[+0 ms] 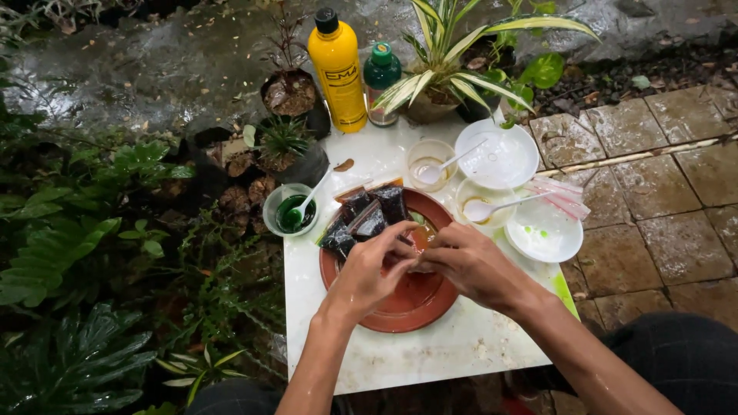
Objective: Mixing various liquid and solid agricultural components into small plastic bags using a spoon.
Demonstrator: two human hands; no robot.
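Note:
Both of my hands meet over a brown round plate on a small white table. My left hand and my right hand pinch together on a small clear plastic packet with amber liquid, mostly hidden by my fingers. Several dark filled plastic packets lie on the far left part of the plate, just beyond my left hand.
A cup of green liquid with a spoon stands left. Behind are a clear cup, white bowl, a second cup with spoon, white dish, pink plastic strips, yellow bottle, green-capped bottle, potted plants.

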